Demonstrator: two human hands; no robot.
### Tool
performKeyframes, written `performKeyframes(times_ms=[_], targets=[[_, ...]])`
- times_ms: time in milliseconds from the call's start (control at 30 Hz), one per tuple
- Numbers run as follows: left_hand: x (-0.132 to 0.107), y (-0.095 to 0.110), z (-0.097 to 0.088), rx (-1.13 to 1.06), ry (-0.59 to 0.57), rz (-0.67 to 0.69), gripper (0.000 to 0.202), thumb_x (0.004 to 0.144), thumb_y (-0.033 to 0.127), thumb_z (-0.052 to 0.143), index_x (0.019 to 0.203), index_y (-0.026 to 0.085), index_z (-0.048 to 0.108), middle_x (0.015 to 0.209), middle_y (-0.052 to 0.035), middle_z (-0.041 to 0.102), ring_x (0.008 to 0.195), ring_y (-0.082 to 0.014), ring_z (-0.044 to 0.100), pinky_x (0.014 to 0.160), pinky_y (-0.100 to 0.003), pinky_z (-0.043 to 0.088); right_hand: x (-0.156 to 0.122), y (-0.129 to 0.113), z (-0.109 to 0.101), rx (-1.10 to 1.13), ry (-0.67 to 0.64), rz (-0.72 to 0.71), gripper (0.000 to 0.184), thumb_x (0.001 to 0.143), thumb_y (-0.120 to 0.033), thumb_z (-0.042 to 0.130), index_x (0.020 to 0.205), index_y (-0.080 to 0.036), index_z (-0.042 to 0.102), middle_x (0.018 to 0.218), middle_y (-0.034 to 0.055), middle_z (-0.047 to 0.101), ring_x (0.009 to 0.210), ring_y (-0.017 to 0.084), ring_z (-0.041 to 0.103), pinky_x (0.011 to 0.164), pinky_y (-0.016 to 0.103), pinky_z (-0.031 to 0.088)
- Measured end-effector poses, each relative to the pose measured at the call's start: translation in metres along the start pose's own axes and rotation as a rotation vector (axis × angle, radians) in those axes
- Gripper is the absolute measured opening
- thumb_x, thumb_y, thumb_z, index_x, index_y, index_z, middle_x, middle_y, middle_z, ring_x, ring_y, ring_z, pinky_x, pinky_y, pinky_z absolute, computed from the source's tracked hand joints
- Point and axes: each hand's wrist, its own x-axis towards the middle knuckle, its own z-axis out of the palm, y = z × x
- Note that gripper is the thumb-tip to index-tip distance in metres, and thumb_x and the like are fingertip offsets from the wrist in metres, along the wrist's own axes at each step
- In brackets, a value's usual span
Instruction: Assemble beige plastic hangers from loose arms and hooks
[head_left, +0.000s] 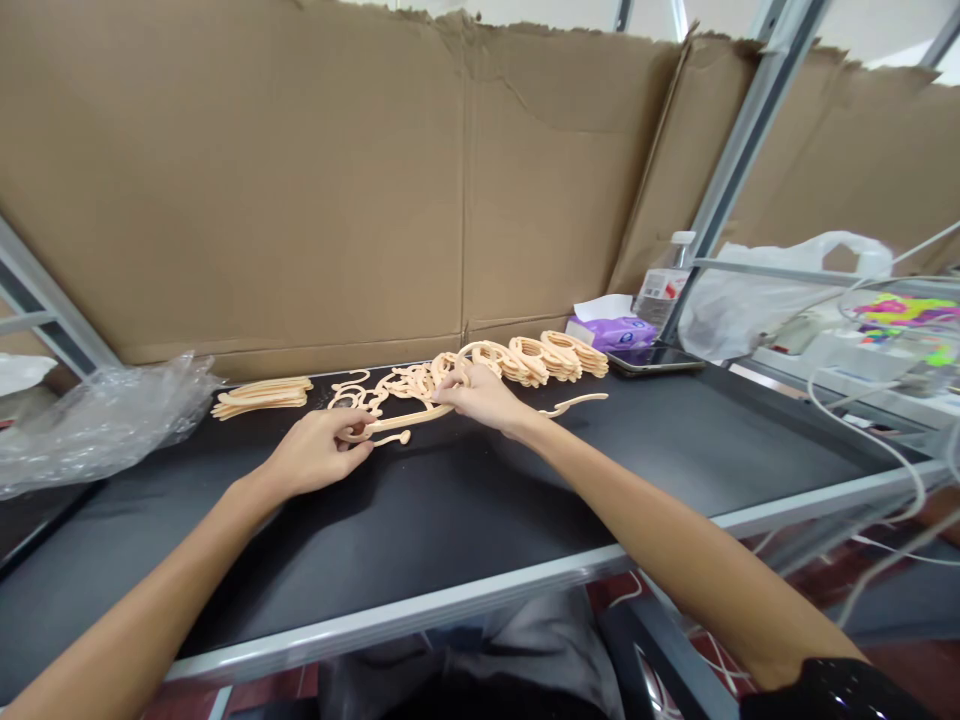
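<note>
My left hand (319, 452) has its thumb and fingers closed round the left end of a pale peach strip with curled ends (412, 419). At the strip's other end, the fingers of my right hand (480, 397) are closed as well, beside a looped part of the same colour. Behind both hands lies a loose, tangled heap of similar curly pieces (409, 383). One short piece with a round knob (394, 438) lies next to my left fingertips. A wavy piece (576, 404) rests right of my right wrist.
Neat stacks of looped pieces (559, 357) stand at the back right, and a flat stack of strips (262, 397) at the left. Beyond are a purple tissue pack (611, 330), a bottle (665, 285) and a tablet (655, 360). Clear plastic wrap (112, 420) covers the left side.
</note>
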Motion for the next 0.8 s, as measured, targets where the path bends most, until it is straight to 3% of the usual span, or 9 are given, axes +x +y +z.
performKeyframes(times_ms=[133, 267, 400, 533, 700, 800], targets=[[-0.002, 0.014, -0.004, 0.105, 0.066, 0.05, 0.03, 0.085, 0.042, 0.056, 0.107, 0.024, 0.068, 0.094, -0.0014, 0.073, 0.079, -0.0192, 0.067, 0.073, -0.029, 0.048, -0.004, -0.004, 0.005, -0.064, -0.021, 0.012, 0.012, 0.074, -0.024, 0.064, 0.07, -0.015, 0.071, 0.059, -0.0022, 0.056, 0.061, 0.012, 0.051, 0.062, 0.026, 0.038], [-0.003, 0.036, -0.001, 0.144, 0.16, 0.125, 0.033, 0.088, 0.045, 0.056, 0.111, 0.025, 0.067, 0.102, -0.0028, 0.073, 0.087, -0.0198, 0.067, 0.073, -0.028, 0.047, -0.009, -0.01, 0.017, -0.111, -0.066, 0.012, 0.015, 0.076, -0.028, 0.067, 0.075, -0.015, 0.074, 0.066, -0.0007, 0.062, 0.069, 0.013, 0.055, 0.066, 0.025, 0.038], [-0.003, 0.044, 0.006, 0.138, 0.081, 0.164, 0.027, 0.091, 0.04, 0.053, 0.108, 0.025, 0.066, 0.099, -0.002, 0.074, 0.084, -0.0191, 0.068, 0.071, -0.028, 0.047, -0.015, -0.013, 0.028, -0.128, -0.092, -0.019, 0.012, 0.075, -0.022, 0.065, 0.077, -0.016, 0.075, 0.066, -0.0019, 0.06, 0.07, 0.012, 0.054, 0.063, 0.024, 0.037], [-0.002, 0.041, 0.009, 0.132, -0.008, 0.168, 0.03, 0.098, 0.038, 0.041, 0.097, 0.024, 0.068, 0.091, -0.0018, 0.075, 0.079, -0.0187, 0.069, 0.069, -0.028, 0.045, -0.019, -0.014, 0.03, -0.128, -0.102, -0.025, 0.017, 0.077, -0.03, 0.067, 0.083, -0.016, 0.073, 0.057, -0.0044, 0.052, 0.061, 0.011, 0.05, 0.059, 0.024, 0.036], [0.0, 0.036, 0.009, 0.19, 0.076, 0.094, 0.034, 0.099, 0.039, 0.037, 0.099, 0.023, 0.067, 0.095, -0.003, 0.076, 0.081, -0.0207, 0.07, 0.065, -0.029, 0.044, -0.016, -0.008, 0.032, -0.049, -0.013, -0.044, 0.03, 0.078, -0.037, 0.067, 0.099, -0.016, 0.067, 0.068, -0.002, 0.061, 0.065, 0.014, 0.056, 0.064, 0.027, 0.044], [0.001, 0.029, 0.007, 0.219, 0.185, 0.011, 0.034, 0.098, 0.041, 0.039, 0.101, 0.022, 0.068, 0.093, -0.0032, 0.076, 0.08, -0.0207, 0.07, 0.063, -0.028, 0.044, -0.016, -0.004, 0.032, -0.11, 0.148, -0.226, 0.031, 0.079, -0.031, 0.066, 0.106, -0.016, 0.064, 0.093, 0.0054, 0.068, 0.086, 0.019, 0.063, 0.08, 0.033, 0.05]])
